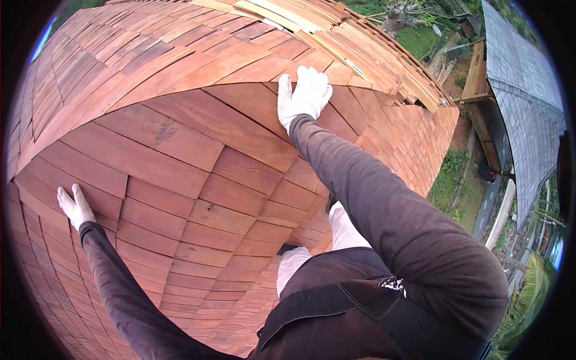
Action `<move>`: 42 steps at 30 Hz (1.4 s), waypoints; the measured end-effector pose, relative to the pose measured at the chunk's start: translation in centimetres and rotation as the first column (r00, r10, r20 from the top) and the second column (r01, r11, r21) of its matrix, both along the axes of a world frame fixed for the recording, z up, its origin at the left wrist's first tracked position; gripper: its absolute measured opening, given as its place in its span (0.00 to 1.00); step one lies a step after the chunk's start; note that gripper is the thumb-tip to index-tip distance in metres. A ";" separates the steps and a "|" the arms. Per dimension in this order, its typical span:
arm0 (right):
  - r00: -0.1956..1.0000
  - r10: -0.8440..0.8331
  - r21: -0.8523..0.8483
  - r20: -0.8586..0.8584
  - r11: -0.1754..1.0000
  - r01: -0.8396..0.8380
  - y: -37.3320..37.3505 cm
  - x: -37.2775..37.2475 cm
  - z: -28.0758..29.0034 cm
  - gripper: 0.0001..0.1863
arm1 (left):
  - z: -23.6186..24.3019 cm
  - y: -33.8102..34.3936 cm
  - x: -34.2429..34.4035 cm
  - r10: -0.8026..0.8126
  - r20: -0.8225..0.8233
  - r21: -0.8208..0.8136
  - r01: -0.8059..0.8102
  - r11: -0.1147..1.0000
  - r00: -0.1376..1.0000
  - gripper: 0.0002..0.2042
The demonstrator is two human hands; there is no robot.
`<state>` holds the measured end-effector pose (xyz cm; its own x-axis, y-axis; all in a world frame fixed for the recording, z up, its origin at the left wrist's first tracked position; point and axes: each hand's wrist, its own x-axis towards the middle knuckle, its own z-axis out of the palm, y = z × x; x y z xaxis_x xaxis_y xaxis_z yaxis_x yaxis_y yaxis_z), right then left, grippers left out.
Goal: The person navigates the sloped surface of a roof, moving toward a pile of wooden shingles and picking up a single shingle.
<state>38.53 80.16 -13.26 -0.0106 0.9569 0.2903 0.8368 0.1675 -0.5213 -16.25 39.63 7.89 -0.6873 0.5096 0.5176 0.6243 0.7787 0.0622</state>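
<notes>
Reddish-brown wooden shingles (222,237) cover the sloping roof in front of me. My left hand (76,207), in a white glove, rests on shingles at the far left, thumb apart from the fingers and nothing in it. Higher up, my right hand (304,96) wears a white glove too. It leans on the raised edge (240,82) where the upper course of boards overhangs this slope, its thumb and fingers apart. Nothing is seen in this hand; the underside of its fingers is hidden. Dark sleeves cover both my arms.
Loose wooden strips (279,15) and stacked shingles (384,60) lie along the upper right of the roof. The roof's right edge drops toward grass (420,42) below. A grey-roofed building (528,102) stands beyond. My feet are on the slope beneath me.
</notes>
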 end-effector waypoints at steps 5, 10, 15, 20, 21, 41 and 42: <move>1.000 -0.024 -0.017 -0.016 1.000 0.023 1.5 2.4 1.1 0.41 | 1.3 15.4 14.9 -0.116 -0.086 0.166 0.129 0.978 0.990 0.39; 0.996 0.063 -0.008 -0.064 0.998 -0.064 0.7 2.1 2.0 0.43 | -2.8 33.9 36.0 -0.736 -0.060 -0.125 0.727 0.675 0.674 0.24; 0.988 0.132 -0.070 -0.074 0.988 -0.137 0.2 2.4 2.5 0.43 | -8.0 41.1 39.8 -0.531 0.141 -0.248 0.549 0.798 0.836 0.22; 0.954 0.238 -0.214 -0.181 0.937 -0.275 1.6 4.9 2.9 0.43 | -8.5 42.7 41.3 -0.527 0.140 -0.233 0.545 0.806 0.838 0.19; 0.923 0.310 -0.273 -0.227 0.890 -0.366 1.6 6.1 4.2 0.42 | -8.0 42.0 41.0 -0.506 0.143 -0.225 0.526 0.820 0.851 0.18; 0.989 -0.073 -0.589 0.126 0.797 0.134 16.8 16.1 -1.1 0.37 | -8.2 41.3 40.8 -0.517 0.097 -0.208 0.525 0.825 0.851 0.14; 0.990 -0.082 -0.589 0.115 0.797 0.135 16.8 16.2 -0.8 0.36 | -8.4 41.2 40.7 -0.519 0.097 -0.194 0.527 0.827 0.850 0.14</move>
<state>54.73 96.91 -14.02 0.1059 0.9372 -0.3325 0.8735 -0.2474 -0.4192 24.46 80.82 -0.51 -0.3046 0.8897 0.3401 0.9421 0.3340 -0.0302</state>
